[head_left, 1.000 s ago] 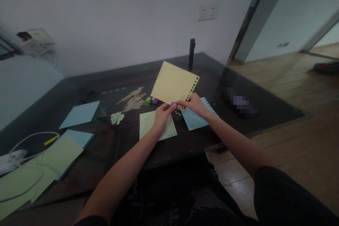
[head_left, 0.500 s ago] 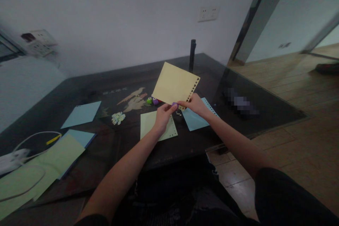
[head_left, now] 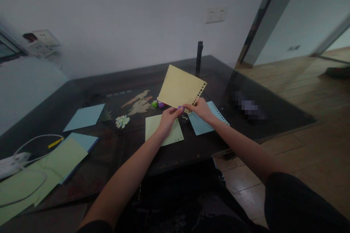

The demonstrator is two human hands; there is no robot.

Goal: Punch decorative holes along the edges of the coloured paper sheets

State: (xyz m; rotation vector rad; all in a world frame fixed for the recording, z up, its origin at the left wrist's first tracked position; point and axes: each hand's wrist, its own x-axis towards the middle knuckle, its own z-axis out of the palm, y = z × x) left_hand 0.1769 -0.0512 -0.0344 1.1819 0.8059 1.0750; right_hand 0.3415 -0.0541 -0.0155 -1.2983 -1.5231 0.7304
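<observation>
A yellow sheet of paper [head_left: 180,87] is raised above the table, tilted, with a row of shaped holes along its right edge. My right hand [head_left: 200,108] pinches its lower right corner. At the bottom edge, my left hand [head_left: 168,118] is closed on a small purple craft punch [head_left: 181,108], mostly covered by the fingers. Below my hands lie a pale green sheet [head_left: 154,129] and a blue sheet [head_left: 201,126], both with holes along one side. Tiny paper bits [head_left: 185,118] are scattered between them. Behind the left hand sit a green punch [head_left: 155,103] and another purple punch [head_left: 161,105].
A heap of punched paper bits [head_left: 122,121] lies left of centre on the dark table [head_left: 115,167]. Further left are a blue sheet [head_left: 84,117], stacked green paper [head_left: 65,156], and a white power strip [head_left: 13,164] with its cable. A black upright post [head_left: 199,58] stands at the back.
Hardly anything differs. The yellow sheet has tilted very slightly, and both hands keep their grip in the same place.
</observation>
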